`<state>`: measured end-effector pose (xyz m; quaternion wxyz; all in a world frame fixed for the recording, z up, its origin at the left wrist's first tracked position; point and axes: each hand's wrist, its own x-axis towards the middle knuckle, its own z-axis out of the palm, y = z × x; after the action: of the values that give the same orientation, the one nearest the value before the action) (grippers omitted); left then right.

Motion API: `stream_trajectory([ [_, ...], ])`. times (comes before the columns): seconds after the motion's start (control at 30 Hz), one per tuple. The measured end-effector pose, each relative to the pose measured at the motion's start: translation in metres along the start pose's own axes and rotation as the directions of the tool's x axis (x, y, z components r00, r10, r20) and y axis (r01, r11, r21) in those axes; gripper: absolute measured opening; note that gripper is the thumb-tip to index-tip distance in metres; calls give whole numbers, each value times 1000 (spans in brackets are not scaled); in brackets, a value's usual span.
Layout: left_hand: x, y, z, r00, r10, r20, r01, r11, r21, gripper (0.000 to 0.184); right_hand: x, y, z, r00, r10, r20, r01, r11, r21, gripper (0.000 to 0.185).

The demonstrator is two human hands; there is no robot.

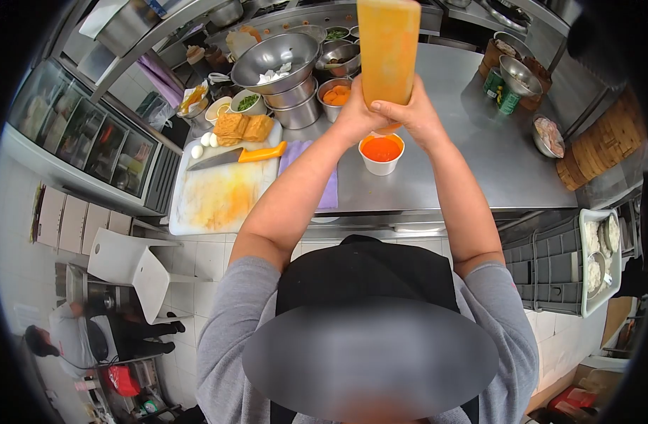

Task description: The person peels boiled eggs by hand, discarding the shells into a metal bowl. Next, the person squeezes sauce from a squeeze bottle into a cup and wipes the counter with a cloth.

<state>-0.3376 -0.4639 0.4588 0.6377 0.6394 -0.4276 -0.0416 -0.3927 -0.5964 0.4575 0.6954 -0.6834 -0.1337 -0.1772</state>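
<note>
Tipped neck-down, a large bottle (389, 53) with an orange-yellow look is gripped between both hands. My left hand (355, 115) wraps its lower left side, and my right hand (414, 116) closes around the right, thumb across the front. Directly beneath is a white cup (382, 167) containing bright orange-red sauce (382, 148). The bottle's mouth is hidden by the hands and the cup's rim area. Left of the cup lies a purple cloth (329, 187), partly under my left forearm.
On the left, a white cutting board (197, 192) carries a yellow-handled knife (239, 155), brown blocks (242, 128) and white eggs (197, 151). Metal bowls (278, 60) stand behind. Bamboo steamers (599, 152) and a bowl of meat (548, 136) sit right. Another person (91, 336) is at lower left.
</note>
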Motion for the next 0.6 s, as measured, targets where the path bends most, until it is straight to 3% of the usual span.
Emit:
stream_trajectory([
  [0.03,-3,3,4,1000,-2,0,2,1000,-1,69,-1,-7,1,998,-60,-21,60,998,-3,85],
  [0.1,-11,6,15,919,209,-334,-187,978,95,66,-6,-5,7,992,-117,-40,116,993,-6,87],
  [0.13,-7,-1,11,919,208,-336,-186,978,97,66,-11,4,11,975,-191,-113,188,981,-37,87],
  [0.2,-10,-27,2,994,105,-28,-101,987,121,67,-26,31,15,951,-245,-186,237,969,-67,87],
  [0.27,-23,-40,9,985,166,-50,-157,975,155,66,-17,45,1,996,-86,29,87,996,-34,84],
  [0.3,-17,-36,8,972,227,-69,-210,959,189,65,-18,29,10,976,-218,-20,218,976,-26,80],
  [0.33,-20,-37,6,975,208,-74,-192,964,183,65,-19,29,9,980,-199,-21,199,980,-21,80],
  [0.4,-12,-27,-2,999,-42,22,40,996,79,65,-11,29,4,997,-62,-50,60,997,-42,79],
  [0.47,-8,-6,3,998,61,-32,-59,997,50,67,-10,6,9,985,-151,-78,147,987,-64,80],
  [0.53,-12,-7,8,921,310,-235,-248,934,257,67,-9,7,9,970,-215,-111,207,975,-80,80],
  [0.57,-10,-9,-2,1000,24,6,-25,979,200,65,-9,21,7,987,-122,-103,112,989,-97,80],
  [0.6,-21,-17,4,1000,15,7,-16,981,193,65,-12,32,6,995,-33,-93,22,993,-120,79],
])
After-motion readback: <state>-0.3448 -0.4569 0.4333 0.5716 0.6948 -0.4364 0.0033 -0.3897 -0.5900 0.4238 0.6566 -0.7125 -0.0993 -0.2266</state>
